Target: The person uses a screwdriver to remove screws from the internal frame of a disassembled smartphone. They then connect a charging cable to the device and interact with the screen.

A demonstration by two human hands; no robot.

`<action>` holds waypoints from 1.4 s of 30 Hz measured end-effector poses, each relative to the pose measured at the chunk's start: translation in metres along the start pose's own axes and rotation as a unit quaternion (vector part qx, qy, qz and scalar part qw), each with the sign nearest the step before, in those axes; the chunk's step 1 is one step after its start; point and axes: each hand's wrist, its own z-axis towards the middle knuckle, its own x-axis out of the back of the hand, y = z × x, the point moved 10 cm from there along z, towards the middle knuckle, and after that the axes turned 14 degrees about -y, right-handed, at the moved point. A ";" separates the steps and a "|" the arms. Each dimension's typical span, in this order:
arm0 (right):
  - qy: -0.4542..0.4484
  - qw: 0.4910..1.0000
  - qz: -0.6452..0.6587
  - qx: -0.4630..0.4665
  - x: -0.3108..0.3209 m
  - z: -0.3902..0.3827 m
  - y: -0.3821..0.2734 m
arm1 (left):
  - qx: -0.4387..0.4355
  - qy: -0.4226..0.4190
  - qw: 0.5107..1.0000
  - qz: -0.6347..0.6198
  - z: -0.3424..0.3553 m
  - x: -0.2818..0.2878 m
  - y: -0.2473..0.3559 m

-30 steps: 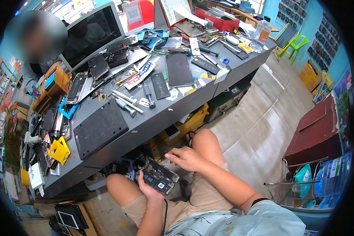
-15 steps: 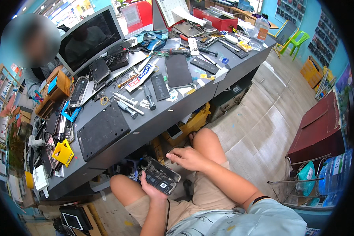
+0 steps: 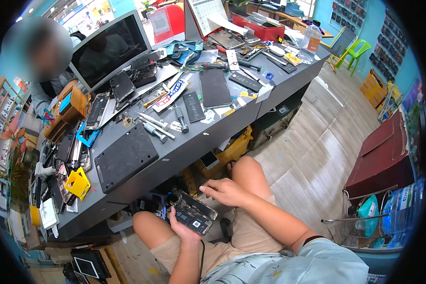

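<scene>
An opened smartphone (image 3: 194, 214) lies face up in my left hand (image 3: 184, 231), its battery and inner parts bare. My left fingers wrap round its lower left edge, above my lap. Just beyond the phone's upper right side hovers my right hand (image 3: 226, 192), apart from it. Its fingers are curled with the tips together toward the left; whether a small thing is pinched there cannot be made out.
The grey desk (image 3: 175, 154) in front carries a black laptop-like panel (image 3: 125, 158), several screwdrivers (image 3: 154, 131), a dark phone (image 3: 215, 88), loose batteries (image 3: 193, 107) and a monitor (image 3: 110, 49). A person (image 3: 42, 97) sits behind at the left. A dark red cabinet (image 3: 381, 151) stands right.
Both hands and the phone hold almost the same place. The view has shifted very slightly; nothing was taken up or let go.
</scene>
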 end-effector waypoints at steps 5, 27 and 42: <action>-0.025 0.999 0.005 -0.019 -0.002 0.002 0.000 | -0.003 0.000 1.000 0.007 0.002 0.004 0.001; -0.007 1.000 0.007 -0.009 0.002 0.001 -0.003 | 0.014 0.005 1.000 -0.005 0.002 0.001 -0.004; -0.003 1.000 -0.002 0.002 0.000 0.003 -0.004 | 0.017 -0.032 0.999 -0.014 0.000 -0.009 -0.002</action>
